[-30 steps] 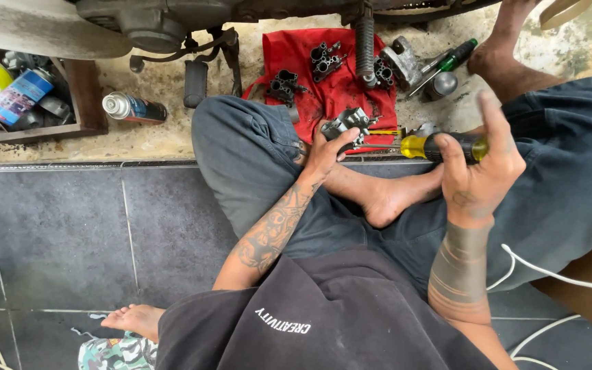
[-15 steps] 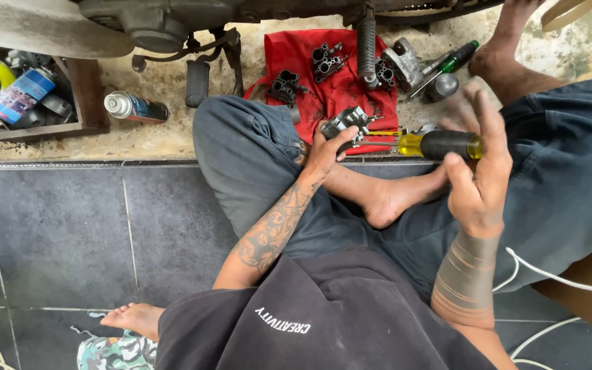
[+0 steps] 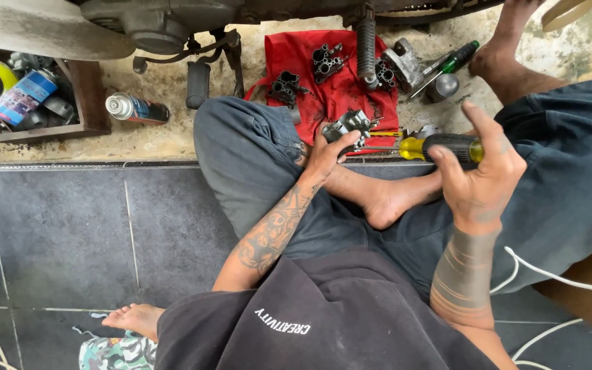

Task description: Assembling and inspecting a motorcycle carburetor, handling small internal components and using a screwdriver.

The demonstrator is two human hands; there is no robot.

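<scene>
The right hand (image 3: 481,181) has been rolling the screwdriver (image 3: 440,147) from an upright palm hold to lying level, fingers now closing round its black-and-yellow ribbed handle, shaft pointing at the small grey cast-metal carburetor body (image 3: 347,127). The left hand (image 3: 330,154) is still clamping that body above the knee. Beyond, oily jagged parts are lying on a red cloth (image 3: 310,92) on gritty concrete.

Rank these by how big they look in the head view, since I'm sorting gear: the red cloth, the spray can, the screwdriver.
1. red cloth, plainly largest.
2. screwdriver, held in the right hand.
3. spray can, though it lies farther from the camera, so this last ranking is unsure.
</scene>
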